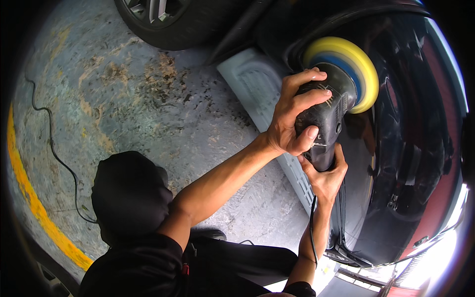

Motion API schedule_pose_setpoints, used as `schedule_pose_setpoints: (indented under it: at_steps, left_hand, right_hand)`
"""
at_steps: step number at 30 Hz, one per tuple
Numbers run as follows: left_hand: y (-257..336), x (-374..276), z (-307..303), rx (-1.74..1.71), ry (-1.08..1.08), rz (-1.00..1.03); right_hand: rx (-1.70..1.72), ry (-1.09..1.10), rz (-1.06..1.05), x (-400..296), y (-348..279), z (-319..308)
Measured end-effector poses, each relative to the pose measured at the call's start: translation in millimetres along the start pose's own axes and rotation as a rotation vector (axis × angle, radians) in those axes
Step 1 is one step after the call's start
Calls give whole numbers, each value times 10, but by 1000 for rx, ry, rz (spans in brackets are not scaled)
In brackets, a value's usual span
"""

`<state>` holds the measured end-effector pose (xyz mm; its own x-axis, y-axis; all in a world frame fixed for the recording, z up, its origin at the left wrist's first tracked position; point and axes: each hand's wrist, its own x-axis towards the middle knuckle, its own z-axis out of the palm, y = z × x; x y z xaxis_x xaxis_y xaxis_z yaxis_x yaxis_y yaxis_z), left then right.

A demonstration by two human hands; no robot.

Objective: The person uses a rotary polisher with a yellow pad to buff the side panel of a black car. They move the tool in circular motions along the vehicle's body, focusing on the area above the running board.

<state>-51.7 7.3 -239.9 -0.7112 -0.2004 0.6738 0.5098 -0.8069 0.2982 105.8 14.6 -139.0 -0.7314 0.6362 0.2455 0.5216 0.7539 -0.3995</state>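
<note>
A black electric polisher (323, 107) is held by both hands at the side of a glossy dark car body (404, 122). Its round yellow foam pad (365, 74), on a blue backing plate (336, 61), faces the bodywork; the contact side is hidden. My left hand (293, 111) wraps over the housing just behind the pad, thumb on the near side and two fingers across the top. Lower down, my right hand (324, 172) grips the rear handle. A black power cord (313, 234) runs along my right forearm.
A car wheel (159, 22) stands at the top. A long pale grey panel (256, 85) lies beside the car. Another stretch of black cord (52, 144) snakes across the stained floor (130, 111), near a painted yellow line (31, 208). Black-clothed legs (245, 263) are at the bottom.
</note>
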Motion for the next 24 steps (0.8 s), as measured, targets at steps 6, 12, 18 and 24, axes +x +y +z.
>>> schedule_pose_setpoints:
  at_steps: [6, 12, 18, 24]
  left_hand:
    - [31, -182, 10, 3, -23, -46]
    - [117, -462, 160, 10, -91, -69]
    - [205, -629, 289, 18, -103, -73]
    - [103, -469, 164, 20, -83, -39]
  right_hand:
    - [-18, 10, -25, -71, 122, -7]
    - [-60, 21, 44, -283, 432, -112]
    - [-30, 6, 68, -395, 576, -201]
    - [-76, -36, 4, -261, 496, -162]
